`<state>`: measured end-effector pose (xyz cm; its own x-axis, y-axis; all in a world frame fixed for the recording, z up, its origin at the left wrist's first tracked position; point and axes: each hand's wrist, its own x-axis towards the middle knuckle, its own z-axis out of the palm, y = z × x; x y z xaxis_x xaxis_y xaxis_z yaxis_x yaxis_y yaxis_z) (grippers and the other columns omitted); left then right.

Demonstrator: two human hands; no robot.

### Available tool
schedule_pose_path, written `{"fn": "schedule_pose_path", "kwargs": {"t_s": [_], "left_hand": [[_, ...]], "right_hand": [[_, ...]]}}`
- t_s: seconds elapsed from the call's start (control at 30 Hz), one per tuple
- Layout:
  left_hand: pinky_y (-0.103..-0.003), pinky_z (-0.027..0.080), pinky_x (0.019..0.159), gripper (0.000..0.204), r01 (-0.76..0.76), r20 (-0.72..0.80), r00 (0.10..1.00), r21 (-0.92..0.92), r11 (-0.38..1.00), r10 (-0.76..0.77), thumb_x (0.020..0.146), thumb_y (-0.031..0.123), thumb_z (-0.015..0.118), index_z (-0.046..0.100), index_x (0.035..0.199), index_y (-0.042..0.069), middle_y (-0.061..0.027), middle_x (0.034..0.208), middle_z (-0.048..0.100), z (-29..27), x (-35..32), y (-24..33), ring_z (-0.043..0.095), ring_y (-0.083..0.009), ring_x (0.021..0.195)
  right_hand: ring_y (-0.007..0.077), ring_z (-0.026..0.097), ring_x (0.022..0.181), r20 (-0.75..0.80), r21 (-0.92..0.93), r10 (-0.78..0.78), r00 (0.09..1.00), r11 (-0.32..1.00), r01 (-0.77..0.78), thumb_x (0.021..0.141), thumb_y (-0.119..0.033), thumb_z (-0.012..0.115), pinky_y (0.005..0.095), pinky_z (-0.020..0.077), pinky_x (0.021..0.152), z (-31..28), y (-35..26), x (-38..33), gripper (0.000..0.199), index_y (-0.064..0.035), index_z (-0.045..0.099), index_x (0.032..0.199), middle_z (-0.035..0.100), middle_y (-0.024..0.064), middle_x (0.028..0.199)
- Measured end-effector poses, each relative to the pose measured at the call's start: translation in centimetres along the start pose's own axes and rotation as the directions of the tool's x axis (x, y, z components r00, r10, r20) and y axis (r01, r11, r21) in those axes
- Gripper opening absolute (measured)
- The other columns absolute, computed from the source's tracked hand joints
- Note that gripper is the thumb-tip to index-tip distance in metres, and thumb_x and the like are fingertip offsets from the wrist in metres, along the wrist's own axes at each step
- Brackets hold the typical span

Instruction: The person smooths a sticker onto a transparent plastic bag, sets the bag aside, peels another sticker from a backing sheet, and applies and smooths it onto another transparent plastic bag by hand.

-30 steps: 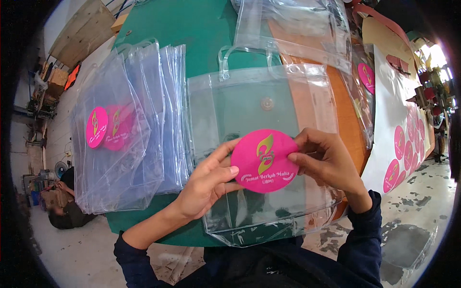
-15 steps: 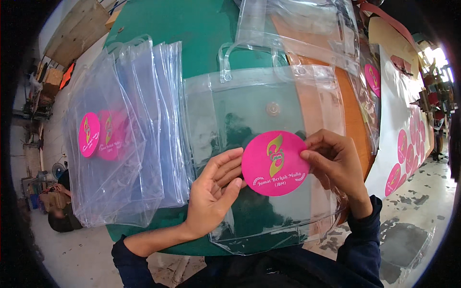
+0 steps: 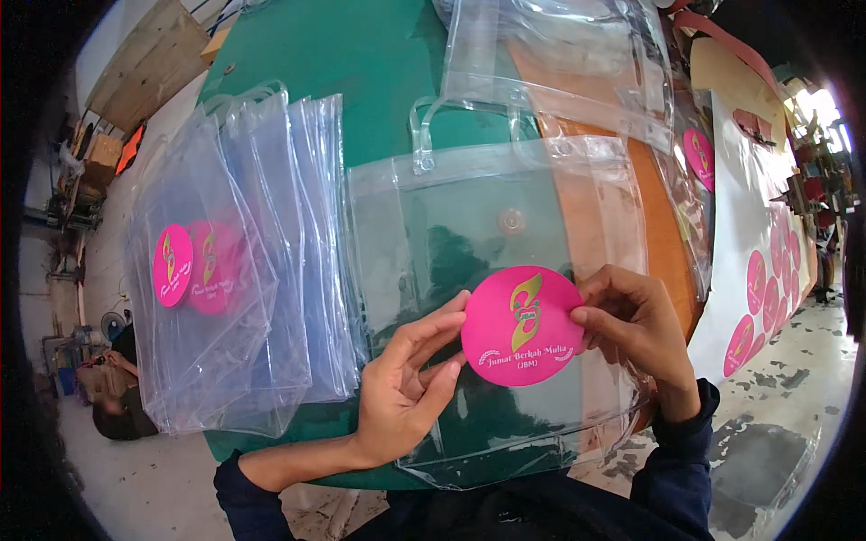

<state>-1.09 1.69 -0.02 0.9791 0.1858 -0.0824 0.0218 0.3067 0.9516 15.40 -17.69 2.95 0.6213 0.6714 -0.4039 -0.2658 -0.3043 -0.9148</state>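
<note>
A round pink sticker [image 3: 523, 329] with a green-yellow emblem and pale lettering is held face up over a clear plastic bag [image 3: 410, 239]. My right hand [image 3: 636, 338] pinches its right edge between thumb and fingers. At the left edge is my left hand [image 3: 401, 401], palm turned inward, fingers stretched and thumb apart; the upper fingertips touch or nearly touch the rim. The bag lies flat, its clear handles at the far side, with a small round snap button [image 3: 511, 222] in its upper middle. Whether the sticker touches the bag, I cannot tell.
To the left lies a stack of clear bags [image 3: 311, 270], with a pink sticker [image 3: 171, 265] on top. More clear bags [image 3: 559, 63] lie at the far side of the green table [image 3: 361, 45]. On the right, a white sheet [image 3: 731, 225] carries several pink stickers. Another person [image 3: 122, 406] is far left.
The whole view has shifted slightly, so everything sits lower in the picture. The sticker and both hands have moved slightly right over the bag; the right-hand pinch is unchanged.
</note>
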Motion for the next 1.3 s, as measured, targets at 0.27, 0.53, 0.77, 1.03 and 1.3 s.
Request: {"fn": "schedule_pose_path", "kwargs": {"t_s": [0.27, 0.53, 0.77, 1.03, 1.3], "left_hand": [[-0.037, 0.043, 0.099, 0.038, -0.26, 0.1, 0.961, 0.65, 0.714, 0.258, 0.077, -0.002, 0.063, 0.059, 0.115, 0.002, -0.0188, 0.137, 0.042, 0.2, 0.3, 1.3, 0.05, -0.0288, 0.122], [-0.034, 0.045, 0.082, 0.036, -0.466, 0.451, 0.872, 0.884, 0.036, 0.192, 0.072, 0.017, 0.066, 0.065, 0.106, 0.008, -0.0104, 0.122, 0.055, 0.3, -1.3, 0.1, 0.056, -0.0218, 0.103], [-0.044, 0.04, 0.094, 0.049, -0.433, 0.425, 0.901, 0.896, 0.105, 0.09, 0.074, 0.022, 0.066, 0.057, 0.121, 0.009, -0.0181, 0.132, 0.046, -0.2, -1.2, -0.5, 0.049, -0.031, 0.116], [-0.049, 0.028, 0.106, 0.054, -0.394, 0.391, 0.919, 0.917, 0.064, 0.046, 0.075, 0.025, 0.066, 0.054, 0.126, 0.012, -0.0193, 0.136, 0.043, 0.1, -1.3, -0.5, 0.045, -0.0314, 0.122], [-0.05, 0.026, 0.107, 0.055, -0.384, 0.383, 0.923, 0.921, 0.058, 0.027, 0.075, 0.028, 0.067, 0.054, 0.126, 0.014, -0.0188, 0.137, 0.041, 0.0, -1.5, -0.6, 0.043, -0.0308, 0.124]], "right_hand": [[0.0068, 0.052, 0.052, -0.053, 0.107, -0.021, 0.998, 0.994, 0.027, 0.087, -0.001, 0.062, 0.0182, 0.0405, 0.045, -2.1, 0.3, 0.6, 0.006, 0.0022, 0.06, 0.091, 0.059, 0.0028, 0.076], [0.0034, 0.041, 0.042, -0.258, 0.008, -0.066, 0.964, 0.997, 0.07, 0.09, -0.007, 0.058, 0.0189, 0.0324, 0.04, -3.7, 0.8, 0.4, 0.01, 0.0026, 0.059, 0.093, 0.056, 0.0011, 0.064], [0.0021, 0.04, 0.044, -0.288, 0.042, -0.071, 0.955, 0.995, 0.087, 0.092, -0.009, 0.056, 0.0176, 0.0298, 0.041, -3.9, 1.0, 0.8, 0.012, 0.002, 0.059, 0.095, 0.057, 0.0007, 0.067], [0.0019, 0.043, 0.051, -0.157, 0.042, -0.03, 0.987, 0.998, 0.037, 0.092, -0.005, 0.055, 0.017, 0.0314, 0.043, -2.6, 0.3, 0.5, 0.01, 0.0036, 0.059, 0.097, 0.059, 0.0015, 0.077], [0.0023, 0.045, 0.053, -0.114, 0.063, -0.009, 0.993, 0.998, 0.016, 0.091, -0.003, 0.056, 0.0174, 0.0335, 0.045, -2.3, 0.7, 0.4, 0.008, 0.0032, 0.059, 0.095, 0.058, 0.0021, 0.079]]}}
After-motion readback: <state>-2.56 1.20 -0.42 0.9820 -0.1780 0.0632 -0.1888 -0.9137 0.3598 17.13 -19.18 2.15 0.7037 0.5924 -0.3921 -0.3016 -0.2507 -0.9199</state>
